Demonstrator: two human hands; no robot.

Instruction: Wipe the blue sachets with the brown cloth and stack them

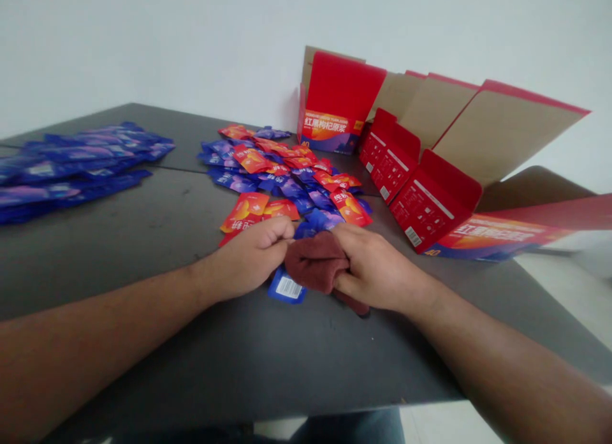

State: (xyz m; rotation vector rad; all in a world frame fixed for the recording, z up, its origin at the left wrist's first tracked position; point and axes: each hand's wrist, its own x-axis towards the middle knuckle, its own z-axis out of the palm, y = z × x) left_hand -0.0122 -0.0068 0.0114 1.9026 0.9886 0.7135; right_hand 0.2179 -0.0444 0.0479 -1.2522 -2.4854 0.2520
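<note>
My left hand (pixel 258 256) is closed at the left edge of a blue sachet (pixel 289 288), pinching it. The sachet's lower end, with a white barcode label, shows below my fingers; its middle is covered. A dark red-brown cloth (pixel 315 262) is bunched in my right hand (pixel 377 265), which is closed around it. The cloth lies against the sachet, right beside my left fingertips. Just beyond both hands spreads a heap of blue sachets (pixel 291 187) and red-orange sachets (pixel 246 208).
Large blue packets (pixel 81 154) are stacked at the left of the dark grey table (pixel 191 361). Open red cartons (pixel 423 201) with raised flaps line the right side, and another carton (pixel 332 125) stands at the back by the white wall. The table's front edge is near me.
</note>
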